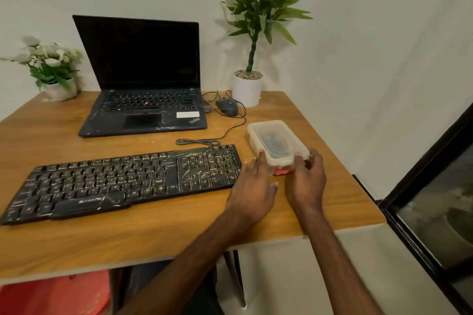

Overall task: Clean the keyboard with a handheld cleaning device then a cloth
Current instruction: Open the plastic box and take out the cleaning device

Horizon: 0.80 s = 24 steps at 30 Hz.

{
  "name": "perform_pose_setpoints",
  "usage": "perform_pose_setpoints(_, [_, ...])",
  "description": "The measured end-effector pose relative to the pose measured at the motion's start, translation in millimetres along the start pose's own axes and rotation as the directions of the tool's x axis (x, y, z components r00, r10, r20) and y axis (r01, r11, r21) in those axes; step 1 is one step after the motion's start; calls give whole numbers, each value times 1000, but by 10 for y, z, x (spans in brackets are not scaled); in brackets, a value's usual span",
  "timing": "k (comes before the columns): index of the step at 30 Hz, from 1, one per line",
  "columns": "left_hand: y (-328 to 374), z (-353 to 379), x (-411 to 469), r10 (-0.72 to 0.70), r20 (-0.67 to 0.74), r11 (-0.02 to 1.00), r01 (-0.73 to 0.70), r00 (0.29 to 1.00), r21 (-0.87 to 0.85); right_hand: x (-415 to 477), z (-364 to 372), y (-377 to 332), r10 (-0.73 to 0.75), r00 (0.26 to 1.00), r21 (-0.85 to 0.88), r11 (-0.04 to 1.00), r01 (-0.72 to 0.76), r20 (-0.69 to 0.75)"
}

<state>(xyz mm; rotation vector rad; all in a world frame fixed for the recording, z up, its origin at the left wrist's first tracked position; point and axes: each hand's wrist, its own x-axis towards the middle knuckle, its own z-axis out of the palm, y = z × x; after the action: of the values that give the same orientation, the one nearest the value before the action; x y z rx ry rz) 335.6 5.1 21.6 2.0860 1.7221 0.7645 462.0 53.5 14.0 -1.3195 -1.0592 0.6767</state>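
On the wooden desk, toward its near left side, the black keyboard lies flat and slightly slanted, its right end farther from the person than its left. Its keys and frame are streaked with pale marks. Its coiled cable rests just behind its right end.

Just beside the keyboard's right end sits a clear plastic container with its lid on, something dark showing through the lid. A red latch shows at its near end, between the two hands.

The left hand lies against the container's near left side, fingers fairly straight and close together, one fingertip up at the lid's edge and the thumb held out apart. The right hand grips the near right corner, thumb pressed on the lid's rim and fingers curled round the side.

Behind the keyboard stands an open laptop with a dark screen. A black mouse lies to the right of the laptop, its wire looping over the desk. A leafy plant in a white pot stands at the back right by the wall, and a small pot of white flowers at the back left. Something red shows under the desk.
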Motion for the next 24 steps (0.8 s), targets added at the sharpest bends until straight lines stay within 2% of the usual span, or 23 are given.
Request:
perform_pose_setpoints(6, [-78,36,-166,61,-72,998,-61,996,-7,-170,-66,-96,-33,999,-48,998,33,-1])
perform_pose_setpoints(11, [-148,63,-165,64,-134,991,-79,989,-110,-196,-67,-109,-42,999,-61,997,43,18])
perform_pose_setpoints(16, [-186,48,-195,76,-196,991,-95,978,-91,-229,-71,-110,-35,999,-60,998,37,18])
perform_pose_setpoints(24, [-197,-71,-324,84,-194,973,-122,977,-194,-317,-146,-85,-29,997,-46,999,26,-67])
